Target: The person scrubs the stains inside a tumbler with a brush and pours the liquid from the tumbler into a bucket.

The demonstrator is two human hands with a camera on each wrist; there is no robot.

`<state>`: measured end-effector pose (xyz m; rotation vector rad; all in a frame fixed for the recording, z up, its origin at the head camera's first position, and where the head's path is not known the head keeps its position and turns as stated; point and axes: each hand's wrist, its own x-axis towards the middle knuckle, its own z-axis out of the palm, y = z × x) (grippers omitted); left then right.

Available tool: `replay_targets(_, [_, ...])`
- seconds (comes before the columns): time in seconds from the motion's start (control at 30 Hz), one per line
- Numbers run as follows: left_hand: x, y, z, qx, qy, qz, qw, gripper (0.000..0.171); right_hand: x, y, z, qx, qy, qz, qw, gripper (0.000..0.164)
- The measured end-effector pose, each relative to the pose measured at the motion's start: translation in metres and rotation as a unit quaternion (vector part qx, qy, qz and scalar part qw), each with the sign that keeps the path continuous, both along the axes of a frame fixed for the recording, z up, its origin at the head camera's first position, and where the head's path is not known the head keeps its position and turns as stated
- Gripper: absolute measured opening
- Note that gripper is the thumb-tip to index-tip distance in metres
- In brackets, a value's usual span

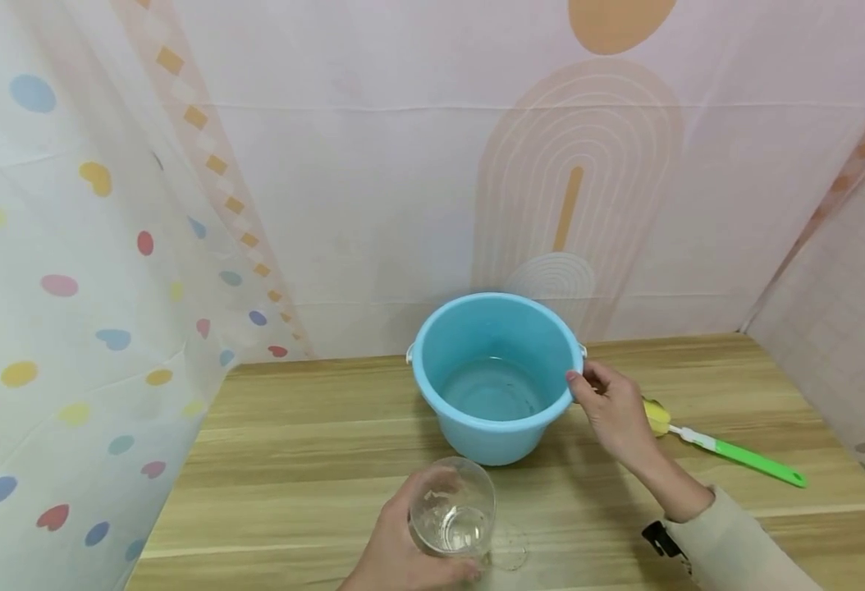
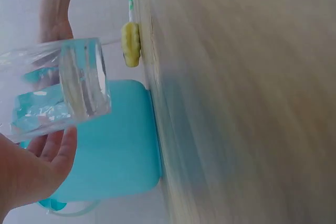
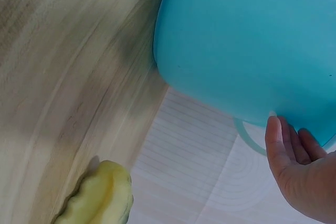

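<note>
My left hand (image 1: 410, 533) holds a clear drinking glass (image 1: 453, 505) upright above the front of the table, with the thumb on the near side. In the left wrist view the glass (image 2: 58, 85) shows its thick base, and the fingers curve around its side. A light blue bucket (image 1: 495, 443) stands behind it, with shallow water (image 1: 493, 390) inside. My right hand (image 1: 613, 410) grips the bucket's right rim, thumb over the edge and fingers outside. The right wrist view has these fingers (image 3: 274, 135) against the bucket wall (image 3: 226, 45).
To the right lies a cleaning brush with a yellow sponge head (image 1: 656, 417) and a green handle (image 1: 757, 462). A faint wet-looking ring (image 1: 510, 547) marks the wooden table (image 1: 292, 476) beside the glass. Patterned curtains (image 1: 373, 205) hang behind the table and at both sides.
</note>
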<state>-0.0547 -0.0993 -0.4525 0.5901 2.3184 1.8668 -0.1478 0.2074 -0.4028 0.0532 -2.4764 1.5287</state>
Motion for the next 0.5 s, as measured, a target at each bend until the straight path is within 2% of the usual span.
replay_targets(0.1, [-0.002, -0.005, -0.003, 0.017, 0.056, 0.013, 0.9982, 0.087, 0.000, 0.001, 0.000, 0.000, -0.002, -0.001, 1.000, 0.029])
replay_targets(0.27, [-0.004, -0.011, -0.003, 0.017, 0.096, 0.068, 0.9929, 0.084, -0.001, 0.001, 0.000, 0.000, -0.002, 0.001, 1.000, 0.030])
replay_targets(0.37, [-0.005, -0.013, -0.002, 0.013, 0.096, 0.105, 0.9897, 0.081, -0.001, 0.001, 0.000, 0.000, 0.000, 0.003, 1.000, 0.030])
replay_targets(0.5, [-0.005, -0.015, 0.001, 0.018, 0.076, 0.143, 0.9867, 0.080, 0.001, 0.001, 0.000, -0.002, 0.000, 0.003, 1.000, 0.030])
